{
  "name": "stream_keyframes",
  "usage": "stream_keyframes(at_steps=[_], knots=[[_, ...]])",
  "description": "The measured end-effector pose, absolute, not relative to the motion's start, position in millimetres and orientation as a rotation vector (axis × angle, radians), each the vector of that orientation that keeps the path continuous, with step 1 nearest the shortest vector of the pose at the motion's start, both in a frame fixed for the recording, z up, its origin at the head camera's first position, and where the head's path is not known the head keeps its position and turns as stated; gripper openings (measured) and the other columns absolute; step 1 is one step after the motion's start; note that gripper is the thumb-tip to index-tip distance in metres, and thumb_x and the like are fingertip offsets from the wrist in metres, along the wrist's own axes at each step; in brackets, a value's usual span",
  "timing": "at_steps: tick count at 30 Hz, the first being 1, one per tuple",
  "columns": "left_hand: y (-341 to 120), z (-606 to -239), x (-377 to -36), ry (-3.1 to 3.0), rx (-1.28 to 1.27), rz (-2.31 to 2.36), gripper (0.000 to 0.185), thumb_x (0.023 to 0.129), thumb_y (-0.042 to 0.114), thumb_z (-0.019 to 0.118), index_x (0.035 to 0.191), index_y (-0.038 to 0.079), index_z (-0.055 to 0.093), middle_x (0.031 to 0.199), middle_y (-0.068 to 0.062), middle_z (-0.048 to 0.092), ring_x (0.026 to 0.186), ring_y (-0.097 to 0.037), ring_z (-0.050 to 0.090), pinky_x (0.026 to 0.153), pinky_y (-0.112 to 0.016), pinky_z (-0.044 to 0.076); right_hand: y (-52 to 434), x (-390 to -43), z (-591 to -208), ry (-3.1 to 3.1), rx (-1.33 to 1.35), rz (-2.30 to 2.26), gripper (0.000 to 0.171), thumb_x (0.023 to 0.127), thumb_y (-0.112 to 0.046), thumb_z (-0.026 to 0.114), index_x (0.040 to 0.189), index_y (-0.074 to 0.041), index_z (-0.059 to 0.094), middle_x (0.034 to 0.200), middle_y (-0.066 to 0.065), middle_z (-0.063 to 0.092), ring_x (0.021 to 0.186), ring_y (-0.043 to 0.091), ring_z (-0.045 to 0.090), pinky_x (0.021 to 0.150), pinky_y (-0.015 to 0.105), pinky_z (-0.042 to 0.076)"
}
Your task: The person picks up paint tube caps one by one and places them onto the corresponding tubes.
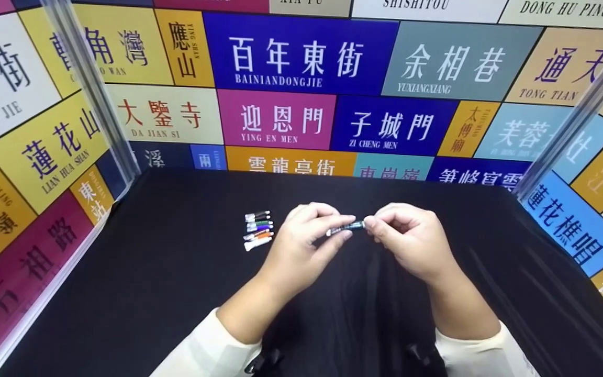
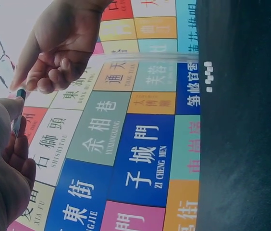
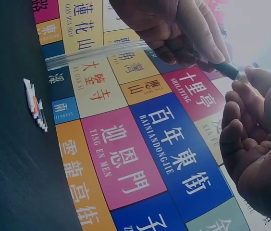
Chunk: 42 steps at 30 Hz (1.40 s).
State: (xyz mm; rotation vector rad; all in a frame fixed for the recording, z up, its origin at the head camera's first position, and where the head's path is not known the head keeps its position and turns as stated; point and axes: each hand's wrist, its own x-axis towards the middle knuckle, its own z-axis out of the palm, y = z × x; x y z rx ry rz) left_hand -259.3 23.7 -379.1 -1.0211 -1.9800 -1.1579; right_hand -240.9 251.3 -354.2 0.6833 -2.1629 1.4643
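Both hands meet over the middle of the black table (image 1: 149, 272) with a small dark tube (image 1: 346, 228) held level between them. My left hand (image 1: 344, 229) pinches its silvery left part with thumb and forefinger. Curled fingers of my right hand (image 1: 370, 225) pinch its right end. The left wrist view shows the tube (image 2: 19, 103) between my left hand (image 2: 14, 118) below and my right hand (image 2: 30, 85) above. The right wrist view shows the tube (image 3: 227, 70) running from my left hand (image 3: 207, 54) to my right hand (image 3: 245, 79).
A row of several small coloured tubes (image 1: 257, 229) lies on the table just left of my left hand, also seen as tubes (image 2: 208, 76) and tubes (image 3: 35, 106). Sign-covered walls (image 1: 301, 57) enclose three sides, with metal posts (image 1: 92, 89) at the back corners.
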Motion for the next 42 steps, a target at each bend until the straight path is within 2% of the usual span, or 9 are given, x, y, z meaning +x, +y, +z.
stream_keyframes(at_steps=[10, 13, 15, 18, 21, 24, 28, 36, 42], knots=[[25.0, -378.9, -259.2, -1.972, -1.003, -1.182, 0.023, 0.1, 0.025, 0.078, 0.121, 0.018, 0.082, 0.109, 0.003, 0.076, 0.108, -0.013, 0.067, 0.1, -0.035, 0.051, 252.9, -242.8, -355.1, -2.169, 0.676, 1.451, 0.018, 0.094, 0.0, 0.078, 0.082, -0.013, 0.08, 0.077, 0.001, 0.071, 0.061, 0.014, 0.062, 0.054, 0.021, 0.052], [25.2, -378.8, -258.9, -1.975, -0.989, -1.181, 0.023, 0.1, 0.026, 0.078, 0.121, 0.018, 0.082, 0.109, 0.003, 0.076, 0.107, -0.013, 0.067, 0.098, -0.035, 0.052, 253.9, -243.1, -354.9, -2.132, 0.693, 1.505, 0.01, 0.095, 0.003, 0.075, 0.088, -0.004, 0.079, 0.078, 0.001, 0.072, 0.061, 0.013, 0.062, 0.054, 0.02, 0.052], [25.2, -378.3, -258.3, -1.979, -0.981, -1.177, 0.024, 0.1, 0.027, 0.078, 0.121, 0.019, 0.082, 0.109, 0.003, 0.076, 0.106, -0.013, 0.067, 0.097, -0.034, 0.052, 255.5, -243.0, -354.4, -2.081, 0.74, 1.567, 0.005, 0.095, 0.005, 0.074, 0.096, 0.003, 0.078, 0.084, 0.003, 0.074, 0.066, 0.013, 0.066, 0.059, 0.019, 0.055], [25.0, -378.2, -258.3, -1.988, -0.976, -1.167, 0.024, 0.1, 0.027, 0.078, 0.122, 0.019, 0.082, 0.109, 0.003, 0.076, 0.106, -0.013, 0.067, 0.097, -0.034, 0.052, 258.8, -242.5, -352.9, -1.985, 0.874, 1.625, 0.016, 0.09, 0.013, 0.075, 0.106, 0.011, 0.074, 0.097, 0.009, 0.074, 0.076, 0.013, 0.068, 0.067, 0.018, 0.058], [24.5, -377.8, -257.9, -1.993, -0.975, -1.162, 0.025, 0.1, 0.028, 0.078, 0.123, 0.019, 0.082, 0.11, 0.003, 0.076, 0.106, -0.013, 0.066, 0.097, -0.033, 0.052, 261.9, -242.0, -351.0, -1.933, 0.996, 1.588, 0.028, 0.083, 0.021, 0.076, 0.109, 0.011, 0.076, 0.107, 0.014, 0.073, 0.082, 0.015, 0.068, 0.072, 0.019, 0.059], [24.4, -377.9, -257.9, -1.992, -0.977, -1.165, 0.025, 0.1, 0.028, 0.078, 0.123, 0.019, 0.082, 0.11, 0.003, 0.076, 0.106, -0.013, 0.066, 0.097, -0.033, 0.051, 263.0, -242.1, -349.9, -1.94, 1.053, 1.487, 0.031, 0.08, 0.024, 0.077, 0.106, 0.006, 0.079, 0.108, 0.013, 0.072, 0.084, 0.014, 0.066, 0.073, 0.018, 0.057], [24.0, -378.2, -257.3, -1.99, -0.986, -1.164, 0.025, 0.1, 0.027, 0.077, 0.123, 0.019, 0.082, 0.11, 0.003, 0.076, 0.106, -0.013, 0.066, 0.099, -0.034, 0.051, 262.0, -242.0, -349.8, -1.985, 1.045, 1.362, 0.029, 0.082, 0.02, 0.079, 0.102, 0.0, 0.082, 0.105, 0.01, 0.074, 0.087, 0.013, 0.066, 0.074, 0.016, 0.056], [24.0, -379.3, -256.8, -1.982, -0.991, -1.17, 0.024, 0.099, 0.027, 0.078, 0.121, 0.019, 0.082, 0.109, 0.003, 0.076, 0.107, -0.013, 0.067, 0.099, -0.035, 0.051, 259.8, -240.7, -350.2, -2.081, 0.922, 1.28, 0.023, 0.086, 0.008, 0.082, 0.103, -0.007, 0.084, 0.098, 0.007, 0.075, 0.079, 0.011, 0.065, 0.065, 0.017, 0.054], [24.3, -379.8, -256.6, -1.982, -1.001, -1.16, 0.023, 0.1, 0.027, 0.078, 0.121, 0.019, 0.082, 0.11, 0.003, 0.076, 0.107, -0.013, 0.067, 0.1, -0.035, 0.051, 259.8, -240.0, -351.8, -2.163, 0.781, 1.299, 0.014, 0.089, -0.001, 0.083, 0.097, -0.012, 0.085, 0.093, 0.005, 0.078, 0.076, 0.009, 0.064, 0.062, 0.018, 0.053]])
